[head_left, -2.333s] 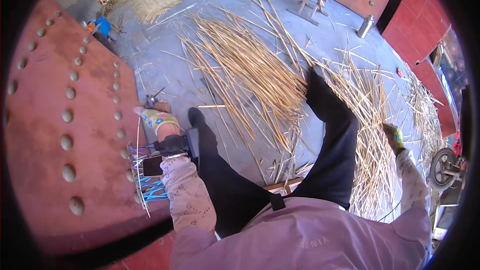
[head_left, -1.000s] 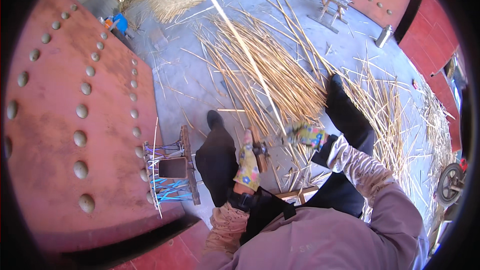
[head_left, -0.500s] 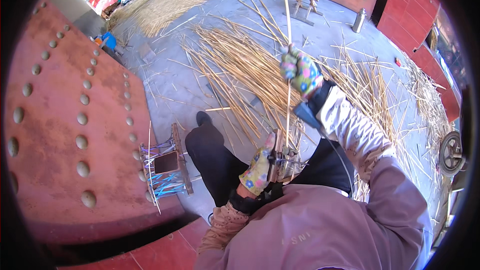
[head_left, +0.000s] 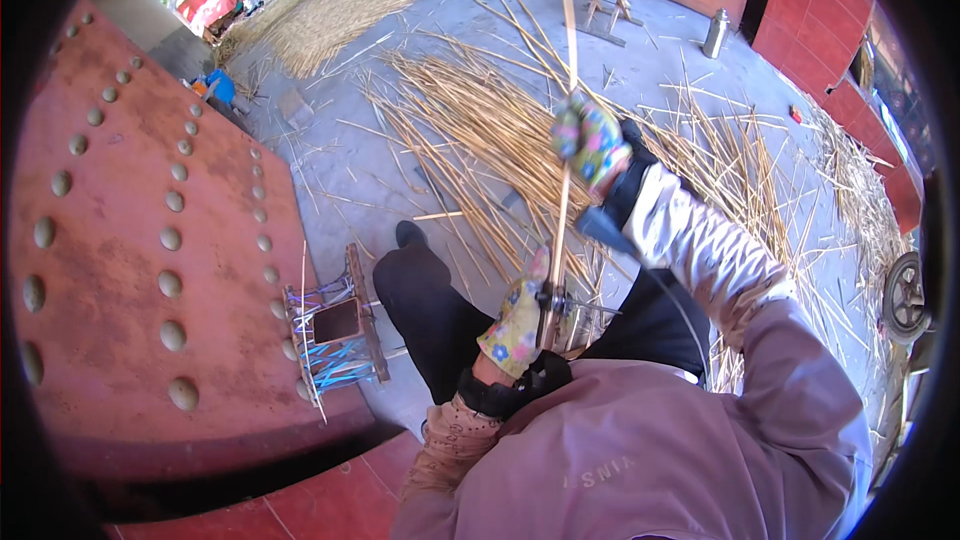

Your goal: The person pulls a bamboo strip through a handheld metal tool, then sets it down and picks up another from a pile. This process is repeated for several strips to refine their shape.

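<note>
On the grey floor [head_left: 340, 175], a heap of tan stalks [head_left: 480, 130] slants from upper left to lower right. Above it, one split stalk [head_left: 569, 30] points nearly straight away from the person, its long axis running from a small wooden tool [head_left: 547, 325] out past the top edge. The gloved right hand [head_left: 590, 140] is clenched around this stalk; the left hand [head_left: 515, 328] clasps the tool.

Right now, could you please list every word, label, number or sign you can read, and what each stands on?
Jacket: a pale, slanted line of lettering, not copied out here.
Patterned sleeves: dark marks, too small to tell whether they are letters.
</note>
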A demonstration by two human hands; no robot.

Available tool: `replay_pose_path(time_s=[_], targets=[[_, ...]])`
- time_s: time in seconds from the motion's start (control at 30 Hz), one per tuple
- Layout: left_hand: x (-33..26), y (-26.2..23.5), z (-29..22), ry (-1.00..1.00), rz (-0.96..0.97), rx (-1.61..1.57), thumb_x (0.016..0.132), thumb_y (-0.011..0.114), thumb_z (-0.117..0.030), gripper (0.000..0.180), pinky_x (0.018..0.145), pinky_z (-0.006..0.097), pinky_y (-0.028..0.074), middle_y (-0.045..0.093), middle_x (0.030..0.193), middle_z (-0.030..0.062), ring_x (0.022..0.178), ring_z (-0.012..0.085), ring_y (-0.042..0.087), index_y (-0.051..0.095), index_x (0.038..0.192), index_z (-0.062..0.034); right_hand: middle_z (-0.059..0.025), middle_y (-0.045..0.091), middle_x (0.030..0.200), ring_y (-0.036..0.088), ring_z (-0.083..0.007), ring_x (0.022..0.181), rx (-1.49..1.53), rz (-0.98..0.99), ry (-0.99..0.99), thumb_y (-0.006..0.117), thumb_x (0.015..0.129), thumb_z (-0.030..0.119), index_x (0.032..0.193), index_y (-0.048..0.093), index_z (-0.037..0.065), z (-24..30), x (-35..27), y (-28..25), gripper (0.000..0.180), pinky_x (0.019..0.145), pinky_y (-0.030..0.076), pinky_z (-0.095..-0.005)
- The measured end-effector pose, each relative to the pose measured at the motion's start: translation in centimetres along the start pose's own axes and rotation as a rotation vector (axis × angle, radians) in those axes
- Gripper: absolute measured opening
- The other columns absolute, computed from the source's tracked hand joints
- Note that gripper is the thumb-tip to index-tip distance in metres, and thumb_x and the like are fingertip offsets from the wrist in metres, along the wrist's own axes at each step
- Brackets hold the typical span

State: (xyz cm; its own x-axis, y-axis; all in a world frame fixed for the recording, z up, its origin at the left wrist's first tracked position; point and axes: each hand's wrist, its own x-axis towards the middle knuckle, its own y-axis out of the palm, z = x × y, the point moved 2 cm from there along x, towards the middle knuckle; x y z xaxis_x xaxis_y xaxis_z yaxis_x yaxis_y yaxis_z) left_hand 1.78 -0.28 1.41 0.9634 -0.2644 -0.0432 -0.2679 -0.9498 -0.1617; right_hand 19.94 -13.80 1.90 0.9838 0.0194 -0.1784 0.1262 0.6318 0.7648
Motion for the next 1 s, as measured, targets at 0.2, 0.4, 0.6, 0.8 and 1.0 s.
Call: replay_pose_path(time_s=[0.2,0.4,0.6,0.8,1.0], targets=[[1.4,-0.7,0.3,-0.346,-0.166,-0.368,0.08,0.041,-0.046,0.034,0.04,0.022,0.035,0.044,0.056,-0.0022,0.044,0.0082,0.042,0.041,0.08,-0.0123,0.0012,0.041,0.057,0.04,-0.0111,0.048,0.066,0.19,0.466,0.043,0.085,0.031,0.084,0.05,0.003,-3.3,-2.5,0.3,0.028,0.044,0.036,-0.0246],[3.8,-1.0,0.8,-0.485,-0.232,-0.487,0.076,0.044,-0.055,0.044,0.034,0.021,0.033,0.041,0.046,-0.0032,0.036,0.0088,0.041,0.047,0.061,-0.0139,-0.0065,0.053,0.071,0.053,-0.0159,0.064,0.57,0.284,0.611,0.041,0.085,0.014,0.092,0.051,0.001,-2.1,0.0,1.9,0.018,0.06,0.046,-0.0301],[7.1,-5.3,0.8,-0.337,-0.377,-0.572,0.074,0.045,-0.057,0.046,0.033,0.022,0.034,0.042,0.047,-0.0017,0.035,0.0098,0.041,0.048,0.063,-0.0129,-0.0043,0.057,0.085,0.054,-0.0146,0.073,-0.377,0.556,0.289,0.047,0.083,0.032,0.107,0.047,0.006,-1.7,-0.9,1.0,0.036,0.071,0.043,-0.0269],[11.1,-8.1,-0.1,-0.164,-0.706,-0.791,0.075,0.044,-0.056,0.049,0.034,0.022,0.035,0.046,0.049,0.0014,0.036,0.0125,0.043,0.05,0.065,-0.0091,-0.0057,0.055,0.1,0.053,-0.0117,0.08,-0.691,0.581,0.607,0.049,0.081,0.032,0.112,0.045,0.007,-2.7,-2.9,-1.5,0.04,0.07,0.043,-0.0262],[12.8,-6.4,1.2,-0.145,-0.756,-0.905,0.075,0.042,-0.058,0.05,0.042,0.025,0.039,0.052,0.061,0.0034,0.046,0.0142,0.046,0.052,0.074,-0.0094,-0.0026,0.058,0.086,0.052,-0.0057,0.057,-0.609,0.476,0.273,0.051,0.079,0.021,0.107,0.05,0.004,-8.4,-4.6,-6.4,0.032,0.044,0.041,-0.0173]])
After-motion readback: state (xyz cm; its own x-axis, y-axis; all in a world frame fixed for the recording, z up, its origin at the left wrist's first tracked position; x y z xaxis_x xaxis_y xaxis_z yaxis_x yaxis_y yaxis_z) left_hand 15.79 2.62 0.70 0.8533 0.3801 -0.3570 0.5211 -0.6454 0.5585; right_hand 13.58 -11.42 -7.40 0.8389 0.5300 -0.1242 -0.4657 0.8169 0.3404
